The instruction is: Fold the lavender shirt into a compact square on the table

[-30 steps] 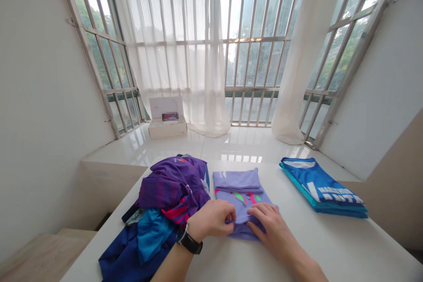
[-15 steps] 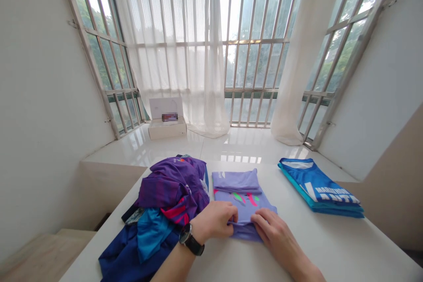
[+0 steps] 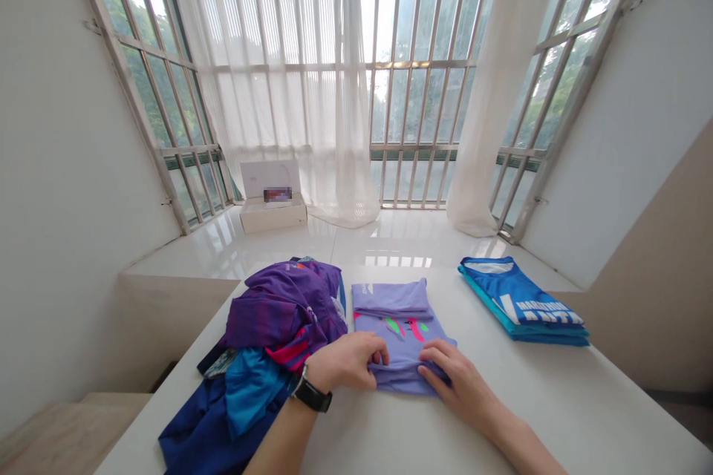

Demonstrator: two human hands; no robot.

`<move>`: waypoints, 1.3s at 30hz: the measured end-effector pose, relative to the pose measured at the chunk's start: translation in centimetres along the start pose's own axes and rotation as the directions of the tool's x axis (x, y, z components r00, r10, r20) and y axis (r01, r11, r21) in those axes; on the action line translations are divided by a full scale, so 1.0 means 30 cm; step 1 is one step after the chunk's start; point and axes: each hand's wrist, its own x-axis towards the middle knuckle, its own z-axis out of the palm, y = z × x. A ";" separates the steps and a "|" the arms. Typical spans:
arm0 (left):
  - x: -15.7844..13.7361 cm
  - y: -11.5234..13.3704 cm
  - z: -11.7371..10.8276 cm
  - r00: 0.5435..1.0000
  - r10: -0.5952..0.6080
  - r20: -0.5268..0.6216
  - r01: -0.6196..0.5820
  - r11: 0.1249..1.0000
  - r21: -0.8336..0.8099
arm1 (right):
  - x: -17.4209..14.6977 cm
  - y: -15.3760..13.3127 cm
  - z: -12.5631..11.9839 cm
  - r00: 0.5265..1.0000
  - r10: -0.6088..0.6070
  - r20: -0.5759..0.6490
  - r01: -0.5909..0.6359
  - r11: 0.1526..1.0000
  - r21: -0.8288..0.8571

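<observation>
A lilac T-shirt (image 3: 398, 341) with a pink and green print lies partly folded on the white table in front of me. Its top part is turned down, and a fold runs across its lower part. At the shirt's lower left edge rests my left hand (image 3: 350, 362), wearing a black-strapped watch (image 3: 312, 391), with its thumb apart from its curled fingers. My right hand (image 3: 454, 371) touches the lower right side, fingers stretched over the cloth and thumb spread away from them.
A heap of purple and blue clothes (image 3: 284, 312) lies left of the shirt. To the right is a neat stack of folded blue and teal shirts (image 3: 523, 304). A white box (image 3: 272, 214) stands on the windowsill, before a sheer curtain (image 3: 312, 89) and barred windows.
My fingers have loosened from their pinch on the shirt's lower fold and spread apart. The whole view has shifted slightly, so everything sits a little further left and up.
</observation>
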 end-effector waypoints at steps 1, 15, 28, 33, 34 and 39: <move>-0.004 -0.002 -0.005 1.000 -0.011 0.005 0.011 1.000 0.000 | 0.001 0.006 0.004 1.000 0.015 -0.011 -0.015 1.000 0.027; 0.088 0.144 0.122 0.958 0.062 -0.278 0.017 0.962 0.274 | -0.007 -0.034 0.032 0.965 -0.115 -0.235 0.076 0.983 -0.170; 0.084 0.124 0.113 0.971 0.103 -0.214 -0.042 0.961 0.274 | -0.024 -0.057 0.018 0.949 -0.275 -0.153 0.210 0.915 -0.344; 0.082 0.124 0.110 0.973 0.100 -0.210 -0.047 0.969 0.243 | -0.019 -0.059 0.012 0.981 -0.141 -0.135 0.102 0.959 -0.265; 0.082 0.124 0.111 0.972 0.095 -0.215 -0.043 0.971 0.233 | -0.018 -0.056 0.011 0.983 -0.128 -0.131 0.091 0.962 -0.259; 0.077 0.121 0.112 0.968 0.095 -0.232 -0.048 0.978 0.201 | -0.018 -0.043 0.008 0.984 -0.101 -0.146 0.066 0.971 -0.230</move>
